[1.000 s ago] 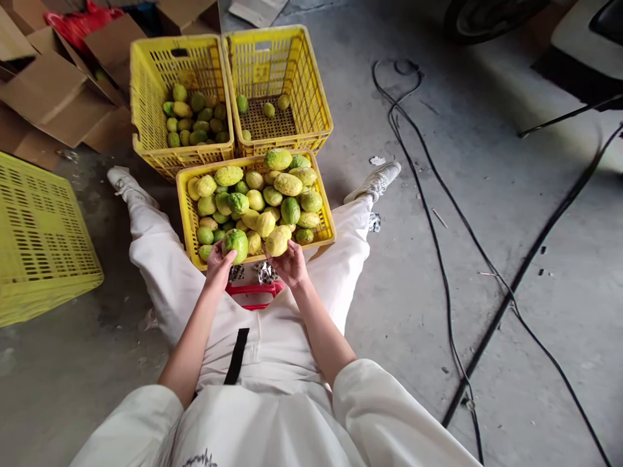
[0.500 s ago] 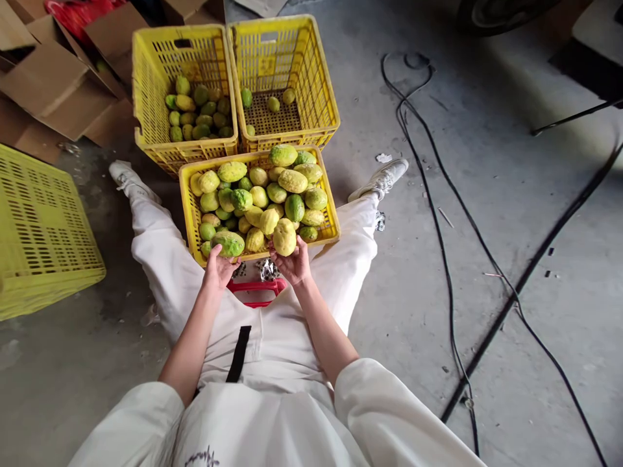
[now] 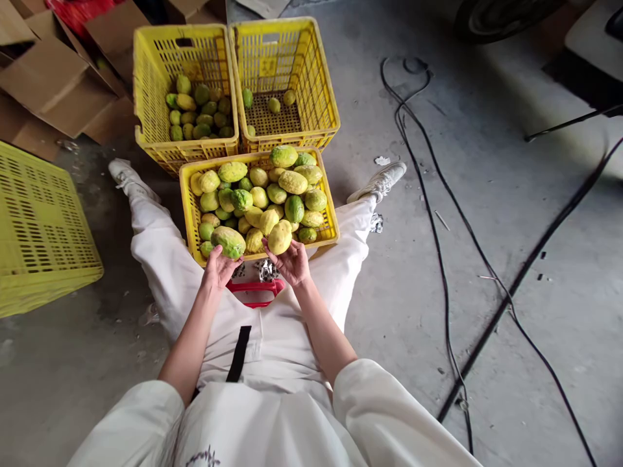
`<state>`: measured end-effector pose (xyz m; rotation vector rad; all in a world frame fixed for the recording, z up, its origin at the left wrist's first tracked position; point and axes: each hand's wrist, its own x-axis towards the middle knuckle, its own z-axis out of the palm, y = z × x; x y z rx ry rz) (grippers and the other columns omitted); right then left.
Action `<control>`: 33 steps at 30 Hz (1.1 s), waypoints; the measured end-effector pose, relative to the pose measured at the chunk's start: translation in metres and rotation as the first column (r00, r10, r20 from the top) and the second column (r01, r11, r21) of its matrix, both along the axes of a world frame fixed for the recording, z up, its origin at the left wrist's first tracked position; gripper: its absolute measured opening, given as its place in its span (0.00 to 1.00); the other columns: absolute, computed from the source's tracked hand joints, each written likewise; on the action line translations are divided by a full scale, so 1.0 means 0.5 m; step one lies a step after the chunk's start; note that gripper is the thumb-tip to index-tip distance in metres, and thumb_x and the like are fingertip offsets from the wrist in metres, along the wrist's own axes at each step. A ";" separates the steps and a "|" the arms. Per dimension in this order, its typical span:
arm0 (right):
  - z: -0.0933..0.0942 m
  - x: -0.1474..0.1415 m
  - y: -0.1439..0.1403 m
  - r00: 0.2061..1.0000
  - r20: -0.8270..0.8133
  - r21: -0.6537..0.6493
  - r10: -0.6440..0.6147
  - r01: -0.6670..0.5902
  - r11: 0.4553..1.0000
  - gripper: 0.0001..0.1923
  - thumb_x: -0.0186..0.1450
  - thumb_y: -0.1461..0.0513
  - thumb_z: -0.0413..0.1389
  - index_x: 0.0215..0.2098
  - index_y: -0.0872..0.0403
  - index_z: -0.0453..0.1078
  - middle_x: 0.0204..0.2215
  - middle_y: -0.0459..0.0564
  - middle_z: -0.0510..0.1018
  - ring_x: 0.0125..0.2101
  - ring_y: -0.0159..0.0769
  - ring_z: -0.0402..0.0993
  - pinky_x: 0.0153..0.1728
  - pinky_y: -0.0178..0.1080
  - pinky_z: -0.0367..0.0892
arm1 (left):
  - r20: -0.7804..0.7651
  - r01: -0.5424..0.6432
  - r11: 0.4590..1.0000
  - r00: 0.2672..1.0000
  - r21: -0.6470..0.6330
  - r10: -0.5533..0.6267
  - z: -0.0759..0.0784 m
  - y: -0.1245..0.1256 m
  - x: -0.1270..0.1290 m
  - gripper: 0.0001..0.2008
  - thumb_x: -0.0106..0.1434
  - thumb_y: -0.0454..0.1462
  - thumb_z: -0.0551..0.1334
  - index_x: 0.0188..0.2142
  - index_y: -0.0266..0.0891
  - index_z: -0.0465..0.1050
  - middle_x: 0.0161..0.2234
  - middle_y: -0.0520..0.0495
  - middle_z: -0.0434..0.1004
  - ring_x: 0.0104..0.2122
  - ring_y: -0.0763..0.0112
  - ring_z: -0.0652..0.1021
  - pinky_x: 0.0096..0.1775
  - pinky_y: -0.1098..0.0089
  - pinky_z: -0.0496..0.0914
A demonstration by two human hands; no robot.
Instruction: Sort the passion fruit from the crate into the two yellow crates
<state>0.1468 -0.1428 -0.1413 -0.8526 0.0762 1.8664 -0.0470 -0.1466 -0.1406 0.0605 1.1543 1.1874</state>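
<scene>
I sit on the floor with a yellow crate between my legs, heaped with green and yellow bumpy fruits. My left hand holds a green-yellow fruit at the crate's near edge. A yellow fruit rests in my right hand, just beside the left one. Beyond stand two more yellow crates: the left crate is partly filled with smaller green fruits, the right crate holds only a few.
An upturned yellow crate lies at the left. Flattened cardboard boxes sit at the back left. Black cables run over the concrete floor on the right. A red object shows under the near crate's edge.
Both hands turned their fruits at the crate's near edge. The left fruit rolled from round side to long side; the right fruit rose slightly, then tilted.
</scene>
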 end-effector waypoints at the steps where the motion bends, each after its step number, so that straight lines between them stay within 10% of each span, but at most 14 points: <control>1: 0.001 0.000 0.000 1.000 -0.002 0.000 -0.002 0.002 1.000 0.18 0.60 0.56 0.59 0.48 0.47 0.70 0.43 0.48 0.84 0.51 0.45 0.79 0.44 0.48 0.80 | -0.004 0.003 1.000 1.000 0.004 -0.003 0.001 0.000 0.001 0.24 0.46 0.48 0.71 0.42 0.44 0.73 0.46 0.41 0.79 0.52 0.53 0.75 0.41 0.60 0.73; 24: -0.029 0.005 -0.003 0.998 -0.053 0.018 0.018 -0.017 1.000 0.15 0.64 0.54 0.61 0.47 0.49 0.70 0.39 0.45 0.85 0.37 0.35 0.83 0.38 0.36 0.80 | 0.250 0.184 0.972 0.944 0.144 -0.215 0.030 -0.012 0.000 0.39 0.34 0.57 0.72 0.45 0.45 0.71 0.45 0.41 0.74 0.53 0.46 0.74 0.52 0.49 0.68; 33: -0.036 0.003 -0.012 0.999 0.037 0.108 0.023 -0.027 0.994 0.25 0.59 0.57 0.65 0.54 0.43 0.68 0.50 0.45 0.82 0.51 0.42 0.79 0.45 0.44 0.80 | 0.241 0.087 0.994 0.965 0.067 -0.100 0.009 -0.013 0.003 0.28 0.46 0.43 0.71 0.49 0.47 0.71 0.50 0.45 0.78 0.56 0.49 0.73 0.54 0.47 0.67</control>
